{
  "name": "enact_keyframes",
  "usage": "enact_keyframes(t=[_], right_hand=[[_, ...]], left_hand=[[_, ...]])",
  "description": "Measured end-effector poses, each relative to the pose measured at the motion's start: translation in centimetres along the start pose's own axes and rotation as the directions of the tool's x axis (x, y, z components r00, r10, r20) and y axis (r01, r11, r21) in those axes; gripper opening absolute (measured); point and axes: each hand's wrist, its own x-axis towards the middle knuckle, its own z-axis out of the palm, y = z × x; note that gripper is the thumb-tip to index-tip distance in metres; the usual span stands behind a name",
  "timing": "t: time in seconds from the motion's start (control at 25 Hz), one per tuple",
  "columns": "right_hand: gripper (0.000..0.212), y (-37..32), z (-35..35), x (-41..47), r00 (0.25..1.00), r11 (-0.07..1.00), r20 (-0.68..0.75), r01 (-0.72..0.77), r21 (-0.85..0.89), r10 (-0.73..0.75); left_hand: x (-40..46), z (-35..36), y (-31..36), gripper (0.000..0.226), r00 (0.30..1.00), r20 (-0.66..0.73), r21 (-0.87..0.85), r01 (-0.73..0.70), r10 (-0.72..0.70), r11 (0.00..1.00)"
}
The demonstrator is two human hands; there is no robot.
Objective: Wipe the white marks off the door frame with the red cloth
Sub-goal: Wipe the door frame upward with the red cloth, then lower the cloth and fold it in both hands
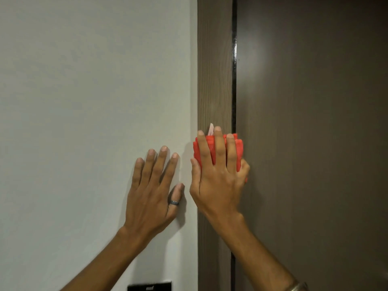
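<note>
right hand (218, 177) pressing the folded red cloth (218, 148) flat onto the wood door frame (214, 70), a white mark (210, 129) peeking just above the fingertips, left hand (153, 190) spread flat on the wall (84, 91) beside it

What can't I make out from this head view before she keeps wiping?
- White mark: only its tip shows above the red cloth; the right hand and cloth cover the rest.
- Door frame beneath the cloth: hidden, so any remaining marks cannot be judged.
- Black plate on the wall: cut off by the bottom edge.
- Left hand: palm flat on the wall, hidden.
</note>
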Motion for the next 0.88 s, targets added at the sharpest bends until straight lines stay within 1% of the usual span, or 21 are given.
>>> enact_keyframes(t=[0.12,0.2,0.28,0.36,0.4,0.48,0.52,0.56,0.6,0.64,0.68,0.72,0.76,0.8,0.84,0.88], right_hand=[[0.064,0.3,0.1,-5.0,1.000,1.000,0.028,0.010,-0.010,-0.009],[0.065,0.4,0.1,-7.0,0.998,1.000,0.050,0.022,0.000,-0.022],[0.067,0.6,0.1,-7.5,0.996,0.999,0.083,0.044,-0.003,-0.044],[0.068,1.0,0.4,-7.2,0.994,0.997,0.083,0.078,-0.004,-0.077],[0.068,1.0,0.4,-7.2,0.995,0.998,0.083,0.062,-0.009,-0.061],[0.067,-0.1,0.0,-7.7,0.994,0.998,0.094,-0.059,-0.027,0.062],[0.067,-0.9,-0.6,-8.7,0.986,0.993,0.119,-0.112,-0.046,0.117],[0.067,-1.6,-1.4,-10.0,0.978,0.990,0.162,-0.122,-0.073,0.132],[0.068,-1.9,-2.4,-11.5,0.962,0.990,0.241,-0.116,-0.074,0.131],[0.069,-1.7,-3.7,-13.2,0.930,0.987,0.334,-0.160,-0.010,0.154],[0.068,-1.3,-5.1,-14.6,0.875,0.946,0.429,-0.302,0.115,0.227],[0.063,-1.2,-6.8,-16.3,0.768,0.795,0.534,-0.548,0.260,0.355],[0.058,-1.3,-8.3,-17.9,0.588,0.459,0.637,-0.803,0.381,0.499],[0.051,-1.6,-9.6,-19.9,0.325,0.023,0.773,-0.927,0.374,0.545],[0.042,-2.2,-10.7,-21.9,0.087,-0.358,0.867,-0.887,0.292,0.490],[0.040,-3.1,-11.8,-24.2,-0.061,-0.618,0.934,-0.764,0.184,0.353]], left_hand=[[-3.9,-0.1,0.0,0.071,0.997,0.058,-0.005,-0.042,0.042,0.999],[-5.2,0.0,-0.1,0.071,0.996,0.058,0.000,-0.064,0.064,0.998],[-5.5,0.2,-0.6,0.070,0.995,0.058,-0.003,-0.077,0.077,0.997],[-5.3,0.9,-1.3,0.072,0.995,0.060,0.006,-0.082,0.081,0.997],[-5.3,1.1,-1.6,0.073,0.995,0.071,0.009,-0.077,0.076,0.997],[-5.0,0.9,-1.5,0.073,0.994,0.090,0.017,-0.071,0.069,0.997],[-4.8,0.3,-1.2,0.073,0.991,0.122,0.008,-0.053,0.052,0.999],[-4.6,-0.4,-0.8,0.072,0.987,0.159,-0.010,-0.034,0.035,0.999],[-4.9,-1.4,-0.3,0.072,0.979,0.202,-0.045,0.001,0.008,0.999],[-5.8,-2.6,0.6,0.071,0.966,0.255,-0.121,0.072,-0.039,0.990],[-7.1,-3.6,1.8,0.071,0.939,0.324,-0.238,0.196,-0.113,0.951],[-9.3,-4.7,3.1,0.071,0.885,0.414,-0.358,0.375,-0.215,0.855],[-12.1,-6.0,4.7,0.070,0.802,0.517,-0.452,0.553,-0.300,0.700],[-15.4,-7.7,6.7,0.066,0.699,0.626,-0.500,0.700,-0.346,0.510],[-18.5,-9.5,8.6,0.056,0.574,0.737,-0.474,0.816,-0.358,0.331],[-21.5,-11.1,10.1,0.039,0.420,0.835,-0.383,0.908,-0.355,0.173]])
